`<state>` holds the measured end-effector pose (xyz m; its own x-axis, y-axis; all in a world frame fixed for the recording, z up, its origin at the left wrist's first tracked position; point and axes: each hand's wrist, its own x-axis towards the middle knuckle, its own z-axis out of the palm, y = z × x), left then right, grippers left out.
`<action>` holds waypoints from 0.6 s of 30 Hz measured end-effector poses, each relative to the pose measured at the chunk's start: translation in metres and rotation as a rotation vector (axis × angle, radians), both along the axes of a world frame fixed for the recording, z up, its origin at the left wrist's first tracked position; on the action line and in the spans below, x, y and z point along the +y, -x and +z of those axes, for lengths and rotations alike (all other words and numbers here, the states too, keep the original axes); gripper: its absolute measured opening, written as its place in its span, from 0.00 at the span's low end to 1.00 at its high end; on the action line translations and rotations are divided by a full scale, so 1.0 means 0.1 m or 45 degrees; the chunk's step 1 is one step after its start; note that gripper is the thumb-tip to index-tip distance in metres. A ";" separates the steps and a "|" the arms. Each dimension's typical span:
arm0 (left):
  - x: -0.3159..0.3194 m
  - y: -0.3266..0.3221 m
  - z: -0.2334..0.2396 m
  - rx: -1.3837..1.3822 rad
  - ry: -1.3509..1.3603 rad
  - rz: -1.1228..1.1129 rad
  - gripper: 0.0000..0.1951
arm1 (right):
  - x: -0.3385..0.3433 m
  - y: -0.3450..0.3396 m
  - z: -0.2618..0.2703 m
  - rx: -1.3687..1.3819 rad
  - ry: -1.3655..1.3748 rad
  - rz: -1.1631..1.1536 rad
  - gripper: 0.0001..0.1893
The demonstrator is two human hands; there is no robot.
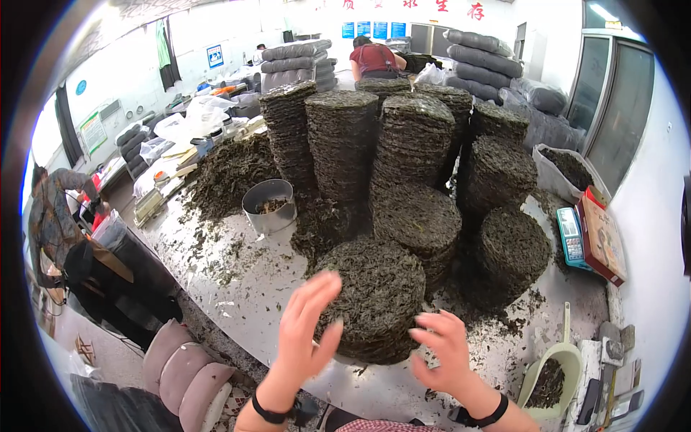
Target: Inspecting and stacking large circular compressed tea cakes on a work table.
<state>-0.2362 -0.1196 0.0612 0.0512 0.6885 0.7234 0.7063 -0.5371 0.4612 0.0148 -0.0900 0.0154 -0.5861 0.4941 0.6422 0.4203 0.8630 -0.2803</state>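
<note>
Before me a low round stack of dark pressed dried-seaweed cakes (373, 294) lies on the pale metal tabletop (237, 281). My left hand (309, 324) is at its left side, fingers apart, the fingertips overlapping the rim in view. My right hand (445, 348) is at the right side with fingers spread and curled towards the edge. Whether either hand touches the stack I cannot tell. Behind it stands a somewhat taller stack (415, 218), and a shorter one (515, 243) is to the right. Neither hand holds anything.
Several tall cake columns (341, 140) stand farther back. A metal ring (269, 207) holding scraps is beside a loose seaweed heap (232, 173). At right are a digital scale (572, 237), a box (602, 240) and a dustpan (553, 372). Two people (375, 58) (59, 216) are nearby.
</note>
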 end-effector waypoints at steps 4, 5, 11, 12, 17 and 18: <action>0.42 0.20 -0.37 0.041 0.518 -0.065 0.21 | 0.19 -0.50 -1.20 1.007 1.367 -0.481 0.26; 0.42 0.24 -0.45 0.063 0.545 -0.017 0.21 | 0.22 -0.52 -1.33 1.034 1.359 -0.503 0.26; 0.31 0.76 -0.77 -0.408 0.709 -0.027 0.27 | 0.34 -0.12 -1.61 1.601 2.416 -0.035 0.27; 0.30 0.83 -0.83 -0.396 0.712 -0.030 0.27 | 0.38 0.00 -1.64 1.626 2.415 0.077 0.27; 0.22 0.82 -0.95 -0.342 0.660 -0.167 0.27 | 0.26 0.02 -1.42 1.533 2.405 0.344 0.28; 0.17 0.78 -1.02 -0.317 0.619 -0.209 0.28 | 0.17 -0.04 -1.34 1.528 2.405 0.341 0.28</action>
<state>-0.3143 -0.1022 -0.0403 0.0544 0.9426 0.3293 0.4697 -0.3152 0.8247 0.0185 -0.0731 -0.1183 -0.5455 0.7731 -0.3235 -0.5616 -0.6237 -0.5436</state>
